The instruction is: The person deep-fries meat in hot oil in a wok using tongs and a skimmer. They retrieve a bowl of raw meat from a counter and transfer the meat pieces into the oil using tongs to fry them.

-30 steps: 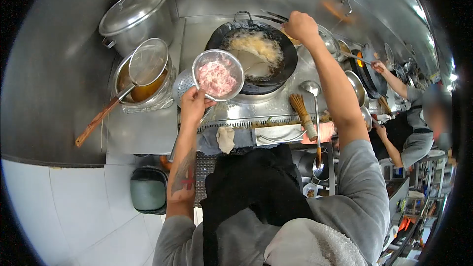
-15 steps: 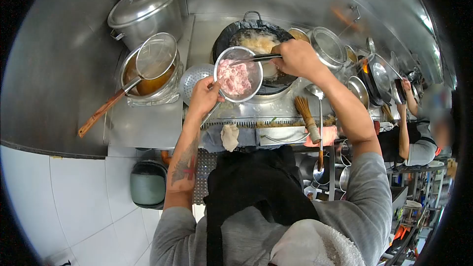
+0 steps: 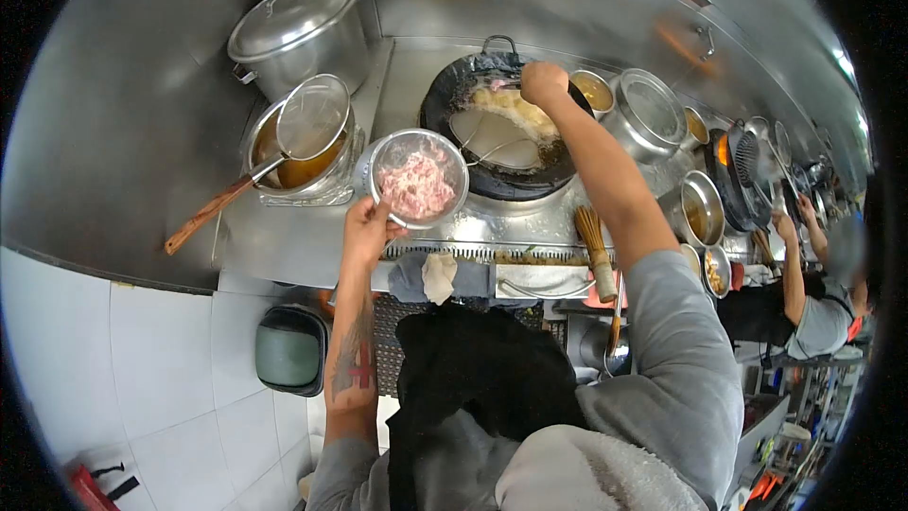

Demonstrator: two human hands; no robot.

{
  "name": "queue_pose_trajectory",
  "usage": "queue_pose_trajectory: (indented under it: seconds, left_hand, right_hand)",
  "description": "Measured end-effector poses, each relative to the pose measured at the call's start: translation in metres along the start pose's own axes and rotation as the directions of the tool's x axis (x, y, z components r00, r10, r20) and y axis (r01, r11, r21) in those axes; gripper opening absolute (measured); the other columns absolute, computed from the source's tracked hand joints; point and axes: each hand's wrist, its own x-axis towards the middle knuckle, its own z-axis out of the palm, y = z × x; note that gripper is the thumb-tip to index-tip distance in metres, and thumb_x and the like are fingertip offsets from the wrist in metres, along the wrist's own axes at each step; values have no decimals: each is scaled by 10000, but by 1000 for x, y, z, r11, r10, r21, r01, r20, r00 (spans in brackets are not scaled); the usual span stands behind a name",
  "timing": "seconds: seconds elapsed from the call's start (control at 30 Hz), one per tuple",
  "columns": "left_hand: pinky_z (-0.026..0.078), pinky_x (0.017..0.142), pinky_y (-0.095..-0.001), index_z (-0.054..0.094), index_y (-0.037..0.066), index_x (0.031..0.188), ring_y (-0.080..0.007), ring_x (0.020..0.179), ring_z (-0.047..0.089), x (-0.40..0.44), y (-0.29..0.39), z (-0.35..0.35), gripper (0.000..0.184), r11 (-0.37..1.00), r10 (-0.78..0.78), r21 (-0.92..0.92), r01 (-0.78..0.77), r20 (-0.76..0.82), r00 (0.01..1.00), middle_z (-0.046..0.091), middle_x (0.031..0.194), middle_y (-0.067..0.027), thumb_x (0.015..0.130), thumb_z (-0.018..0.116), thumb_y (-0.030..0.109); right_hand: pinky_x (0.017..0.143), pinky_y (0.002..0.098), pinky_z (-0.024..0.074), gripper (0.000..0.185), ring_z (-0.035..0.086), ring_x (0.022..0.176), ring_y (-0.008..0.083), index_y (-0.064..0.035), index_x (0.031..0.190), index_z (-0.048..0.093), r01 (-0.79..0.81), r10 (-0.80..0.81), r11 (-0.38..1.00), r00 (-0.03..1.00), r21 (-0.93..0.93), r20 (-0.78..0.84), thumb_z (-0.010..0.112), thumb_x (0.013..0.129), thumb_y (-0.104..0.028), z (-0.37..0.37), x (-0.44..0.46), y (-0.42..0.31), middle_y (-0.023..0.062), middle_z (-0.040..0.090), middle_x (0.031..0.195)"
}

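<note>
My left hand (image 3: 367, 235) grips the lower rim of a round metal bowl (image 3: 461, 170), tilted toward me. Raw, pale pink meat pieces (image 3: 414, 185) lie inside it. Over the far side of a black wok (image 3: 438, 120), my right hand (image 3: 545, 85) is closed around slim dark tongs (image 3: 511, 85), their handle mostly hidden by the fingers. A small pink piece (image 3: 497, 83) shows near their tip. Pale pieces (image 3: 515, 109) bubble in the wok's oil. A wire-rimmed strainer (image 3: 492, 139) rests in the wok's near half.
Left stand a lidded stockpot (image 3: 298, 33) and a mesh strainer (image 3: 315, 116) over a pot of brown liquid (image 3: 307, 170). A bamboo brush (image 3: 594, 241) lies at the front edge. More pots (image 3: 653, 114) stand right, where another person (image 3: 813, 293) works at a second wok.
My right hand has moved from the bowl to the wok's far side with the tongs. The bowl has shifted left and down, away from above the wok, uncovering the strainer.
</note>
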Motion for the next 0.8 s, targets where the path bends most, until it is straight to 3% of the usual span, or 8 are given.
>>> queue_pose_trajectory:
  seconds: [0.13,0.2,0.27,0.37,0.5,0.6,0.73,0.8]
  left_hand:
    - [584,577,-273,603,-50,1031,-142,658,652,-15,1,-3,275,999,27,-26,-28,-39,999,650,826,-88,981,537,212]
    - [586,579,-274,609,-48,1036,-138,649,646,-18,-3,-1,280,998,-3,-59,1,-49,999,649,799,-81,978,545,219]
    - [587,582,-273,610,-40,1039,-135,645,643,-11,-9,0,272,996,54,-67,-57,-41,998,648,781,-79,976,550,217]
    - [588,582,-275,609,-38,1013,-130,636,638,0,-17,12,246,991,78,-106,-82,-42,996,642,787,-77,981,538,195]
    - [587,578,-269,606,-38,993,-127,629,635,14,-13,25,204,983,114,-150,-107,41,993,637,802,-75,983,516,145]
    - [586,582,-261,610,-37,994,-122,626,633,21,0,38,186,979,139,-164,-123,85,987,638,804,-71,984,493,107]
    - [586,585,-259,607,-38,1036,-123,629,634,27,-1,58,192,977,187,-130,-167,163,969,636,823,-70,981,499,111]
    - [587,586,-260,605,-45,1052,-127,625,634,27,-2,68,199,969,224,-144,-201,160,961,628,832,-70,979,498,107]
  right_hand:
    - [775,411,552,206,679,954,325,-81,941,729,-31,33,993,999,112,-17,567,832,-146,-2,29,-2,175,691,1021]
    - [782,418,550,214,673,958,343,-69,943,725,-96,84,982,994,165,76,548,845,-138,-30,18,1,185,688,1019]
    - [790,430,544,220,670,933,368,-38,938,715,-37,44,992,997,118,-59,603,835,-197,-60,-2,3,207,685,996]
    - [785,441,536,301,666,911,379,-7,900,707,-34,43,989,997,146,-57,685,791,-286,-117,-54,2,230,682,946]
    - [775,445,522,419,660,847,390,13,923,707,87,-75,934,996,347,-47,746,744,-364,-161,-132,6,256,664,812]
    - [776,440,519,409,658,825,391,2,949,710,144,-133,943,990,301,-55,755,741,-347,-169,-183,5,252,662,797]
    - [781,430,516,381,664,845,371,-10,942,716,25,-62,960,990,277,124,742,760,-344,-161,-209,14,238,670,823]
    - [699,442,494,318,653,753,371,-30,909,720,86,-125,947,987,310,105,732,780,-321,-136,-208,30,214,663,761]
